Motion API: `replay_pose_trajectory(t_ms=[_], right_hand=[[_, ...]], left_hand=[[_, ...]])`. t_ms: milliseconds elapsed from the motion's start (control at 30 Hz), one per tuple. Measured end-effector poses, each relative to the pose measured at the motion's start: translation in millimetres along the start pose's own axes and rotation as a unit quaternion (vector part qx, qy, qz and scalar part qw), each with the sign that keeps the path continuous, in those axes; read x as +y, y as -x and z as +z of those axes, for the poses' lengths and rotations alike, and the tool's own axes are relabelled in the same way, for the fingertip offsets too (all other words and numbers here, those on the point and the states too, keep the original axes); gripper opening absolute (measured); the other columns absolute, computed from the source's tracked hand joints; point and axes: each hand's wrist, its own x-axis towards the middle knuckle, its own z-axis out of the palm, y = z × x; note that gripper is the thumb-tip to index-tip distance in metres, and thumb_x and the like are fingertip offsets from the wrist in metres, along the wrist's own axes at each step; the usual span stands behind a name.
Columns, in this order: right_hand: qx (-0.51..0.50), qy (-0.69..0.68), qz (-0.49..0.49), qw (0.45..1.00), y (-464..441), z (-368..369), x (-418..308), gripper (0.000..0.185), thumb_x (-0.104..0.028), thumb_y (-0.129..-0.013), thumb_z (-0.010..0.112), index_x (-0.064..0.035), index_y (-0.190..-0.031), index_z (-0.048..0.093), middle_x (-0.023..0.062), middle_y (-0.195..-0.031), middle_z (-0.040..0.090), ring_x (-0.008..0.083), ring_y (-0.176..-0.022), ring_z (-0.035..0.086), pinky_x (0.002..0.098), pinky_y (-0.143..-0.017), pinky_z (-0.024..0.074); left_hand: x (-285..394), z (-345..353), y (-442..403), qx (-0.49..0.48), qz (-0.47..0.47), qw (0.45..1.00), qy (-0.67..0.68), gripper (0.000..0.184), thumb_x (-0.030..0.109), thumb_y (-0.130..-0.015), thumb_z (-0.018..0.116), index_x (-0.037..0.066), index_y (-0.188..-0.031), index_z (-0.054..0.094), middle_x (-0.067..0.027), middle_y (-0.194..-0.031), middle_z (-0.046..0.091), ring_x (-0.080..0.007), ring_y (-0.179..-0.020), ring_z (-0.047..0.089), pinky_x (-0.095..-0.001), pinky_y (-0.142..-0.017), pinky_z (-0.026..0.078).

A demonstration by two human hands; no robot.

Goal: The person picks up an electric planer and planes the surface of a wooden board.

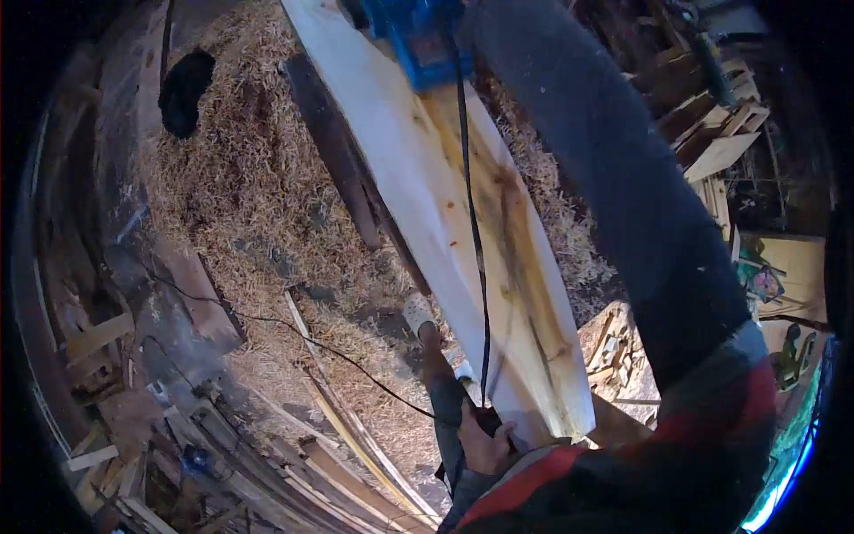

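Observation:
A long pale plank [427, 205] with brown streaks runs from the top of the view to the bottom centre. On its upper part sits a blue power tool [416, 40], partly cut off by the top edge. From the tool a black cable [471, 200] trails down the plank. My left hand [483, 443] is closed round the cable beside the plank's near end, with a small dark part at its fingers. My right arm, in a dark sleeve, stretches up to the tool; my right hand does not show.
Wood shavings [240, 178] cover the ground left of the plank. A dark board [334, 147] lies beside it. Long thin strips [356, 445] and scrap wood [98, 338] lie at lower left. More wood pieces [721, 142] are piled on the right. Another cable [342, 349] crosses the shavings.

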Motion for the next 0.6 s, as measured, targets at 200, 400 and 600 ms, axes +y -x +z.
replay_pose_trajectory(t_ms=[200, 400, 600], right_hand=[[-0.042, 0.043, -0.030, 0.998, 119, -9, -25, 0.021, -0.021, -0.084, 0.063, -0.0022, -0.087, 0.072, 0.0081, -0.063, 0.061, 0.0169, -0.055, 0.061, 0.0350, -0.050, 0.0483], [-0.088, 0.171, -0.020, 0.981, 367, -43, -48, 0.020, -0.021, -0.080, 0.065, -0.0047, -0.090, 0.072, 0.0089, -0.065, 0.065, 0.0162, -0.061, 0.065, 0.0328, -0.056, 0.0501], [0.077, 0.107, 0.263, 0.956, 700, -51, -54, 0.030, -0.018, -0.072, 0.069, -0.0027, -0.097, 0.065, 0.0076, -0.073, 0.064, 0.0176, -0.057, 0.060, 0.0336, -0.056, 0.0476]], left_hand=[[-40, -13, 23, 0.038, 0.024, 0.993, -0.105, 0.101, 0.036, -0.072, 0.085, 0.000, -0.149, 0.029, -0.0139, -0.086, 0.069, -0.0312, -0.077, 0.069, -0.0439, -0.071, 0.052], [-192, -100, 33, 0.233, 0.120, 0.914, -0.310, 0.036, 0.028, -0.092, 0.066, 0.009, -0.122, 0.059, -0.0124, -0.073, 0.066, -0.0342, -0.064, 0.064, -0.0482, -0.057, 0.048], [-240, -164, 80, 0.312, 0.127, 0.905, -0.259, 0.039, 0.031, -0.097, 0.063, 0.007, -0.126, 0.059, -0.0096, -0.066, 0.057, -0.0260, -0.057, 0.055, -0.0419, -0.055, 0.045]])
